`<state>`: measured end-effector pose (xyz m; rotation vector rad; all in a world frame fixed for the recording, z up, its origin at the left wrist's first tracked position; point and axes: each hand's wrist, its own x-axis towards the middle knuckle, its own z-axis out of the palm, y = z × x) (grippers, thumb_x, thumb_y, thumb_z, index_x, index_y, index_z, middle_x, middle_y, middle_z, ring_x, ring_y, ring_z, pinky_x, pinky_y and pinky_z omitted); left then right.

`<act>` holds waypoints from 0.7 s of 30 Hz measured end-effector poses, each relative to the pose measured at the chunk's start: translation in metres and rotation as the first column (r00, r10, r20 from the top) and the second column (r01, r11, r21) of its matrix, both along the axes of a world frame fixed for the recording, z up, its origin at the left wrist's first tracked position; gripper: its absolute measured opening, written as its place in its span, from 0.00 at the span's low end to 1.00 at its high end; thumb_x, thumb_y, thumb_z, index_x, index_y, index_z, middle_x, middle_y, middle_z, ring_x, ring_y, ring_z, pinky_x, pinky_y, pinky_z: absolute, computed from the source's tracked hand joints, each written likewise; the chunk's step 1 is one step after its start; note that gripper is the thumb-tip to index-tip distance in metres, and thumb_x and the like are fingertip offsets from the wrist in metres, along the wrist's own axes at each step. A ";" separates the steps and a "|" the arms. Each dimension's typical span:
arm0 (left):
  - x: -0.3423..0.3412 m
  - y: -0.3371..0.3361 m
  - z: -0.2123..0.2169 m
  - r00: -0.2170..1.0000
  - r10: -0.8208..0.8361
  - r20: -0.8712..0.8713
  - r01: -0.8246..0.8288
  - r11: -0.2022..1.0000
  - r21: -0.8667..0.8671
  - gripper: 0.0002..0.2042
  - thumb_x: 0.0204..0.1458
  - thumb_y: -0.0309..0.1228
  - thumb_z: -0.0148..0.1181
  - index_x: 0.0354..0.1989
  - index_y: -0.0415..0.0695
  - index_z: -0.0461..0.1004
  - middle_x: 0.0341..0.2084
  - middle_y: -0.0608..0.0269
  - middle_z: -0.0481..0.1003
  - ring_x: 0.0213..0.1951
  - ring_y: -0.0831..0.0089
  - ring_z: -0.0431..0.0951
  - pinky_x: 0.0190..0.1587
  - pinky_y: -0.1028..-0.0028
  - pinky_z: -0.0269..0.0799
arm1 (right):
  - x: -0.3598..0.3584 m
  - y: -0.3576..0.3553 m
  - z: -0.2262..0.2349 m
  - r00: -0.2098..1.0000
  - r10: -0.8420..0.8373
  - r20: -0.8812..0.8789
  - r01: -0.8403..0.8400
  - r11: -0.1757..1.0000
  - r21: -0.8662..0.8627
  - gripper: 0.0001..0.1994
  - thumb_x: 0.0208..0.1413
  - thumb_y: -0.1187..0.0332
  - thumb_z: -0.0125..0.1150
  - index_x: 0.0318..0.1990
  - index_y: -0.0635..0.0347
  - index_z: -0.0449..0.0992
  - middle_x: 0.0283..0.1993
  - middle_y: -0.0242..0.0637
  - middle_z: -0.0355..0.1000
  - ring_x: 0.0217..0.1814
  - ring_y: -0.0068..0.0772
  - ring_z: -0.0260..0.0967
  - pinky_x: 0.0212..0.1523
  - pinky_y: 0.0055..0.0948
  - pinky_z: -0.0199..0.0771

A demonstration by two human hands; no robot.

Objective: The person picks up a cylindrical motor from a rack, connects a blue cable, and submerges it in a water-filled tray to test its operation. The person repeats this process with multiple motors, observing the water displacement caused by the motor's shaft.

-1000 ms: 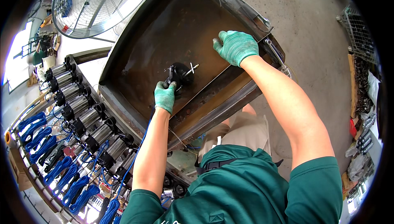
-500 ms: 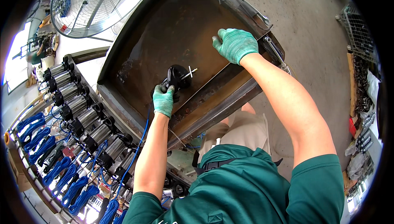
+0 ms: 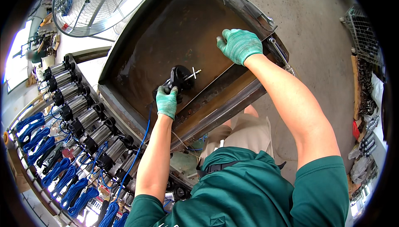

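Observation:
My left hand (image 3: 167,102), in a green knit glove, has its fingers wrapped round a black pump-like unit (image 3: 179,76) over a dark metal tank (image 3: 109,96) of brownish water. A metal rod with a pale crossbar and a brass-coloured tip (image 3: 198,71) sticks out of the unit's right side. From its lower left a blue cable (image 3: 146,132) runs down past my left forearm. My right hand (image 3: 241,46), gloved alike, hovers over the tank's right part near the rim. Its fingers are curled under, hiding whatever they may hold.
At left stands a row of chrome cylinders (image 3: 78,105) with black ends and coiled blue cables (image 3: 58,172). A large caged fan (image 3: 104,6) is beyond the tank. Metal rods (image 3: 279,52) are fixed along the tank's right rim. A wire cage (image 3: 361,33) stands far right.
Both hands have shifted very slightly to the right in the picture. The left hand keeps its hold on the black unit, whose position hardly differs.

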<state>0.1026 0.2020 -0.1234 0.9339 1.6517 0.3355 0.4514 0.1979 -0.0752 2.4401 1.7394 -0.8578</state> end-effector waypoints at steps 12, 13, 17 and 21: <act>0.002 -0.002 -0.001 1.000 0.011 0.006 -0.012 1.000 0.014 0.13 0.62 0.23 0.64 0.37 0.45 0.61 0.31 0.60 0.74 0.23 0.66 0.81 0.24 0.68 0.83 | 0.000 0.000 0.002 1.000 0.006 0.002 -0.006 1.000 0.007 0.22 0.71 0.48 0.45 0.47 0.54 0.79 0.47 0.45 0.81 0.50 0.51 0.80 0.52 0.50 0.80; 0.003 -0.002 0.000 1.000 0.026 0.014 -0.027 1.000 0.013 0.14 0.62 0.22 0.64 0.36 0.46 0.61 0.29 0.63 0.72 0.22 0.68 0.80 0.23 0.69 0.82 | 0.000 0.000 0.002 1.000 0.007 0.002 -0.007 1.000 0.011 0.22 0.71 0.48 0.45 0.47 0.54 0.79 0.47 0.45 0.81 0.50 0.51 0.80 0.52 0.50 0.80; 0.004 -0.002 0.000 0.999 0.030 0.015 -0.031 0.999 0.015 0.14 0.62 0.22 0.64 0.35 0.46 0.61 0.28 0.63 0.72 0.22 0.69 0.80 0.23 0.69 0.82 | 0.000 0.000 0.001 1.000 0.003 0.008 -0.003 1.000 0.017 0.22 0.71 0.48 0.45 0.47 0.54 0.80 0.46 0.45 0.81 0.50 0.51 0.80 0.51 0.50 0.80; 0.007 -0.002 0.002 0.999 0.038 0.019 -0.039 0.999 0.015 0.14 0.62 0.22 0.64 0.35 0.46 0.61 0.28 0.64 0.72 0.22 0.69 0.80 0.23 0.69 0.82 | 0.000 -0.001 0.000 1.000 0.000 0.003 0.000 1.000 0.022 0.22 0.71 0.48 0.46 0.47 0.54 0.79 0.46 0.45 0.81 0.50 0.51 0.80 0.51 0.50 0.80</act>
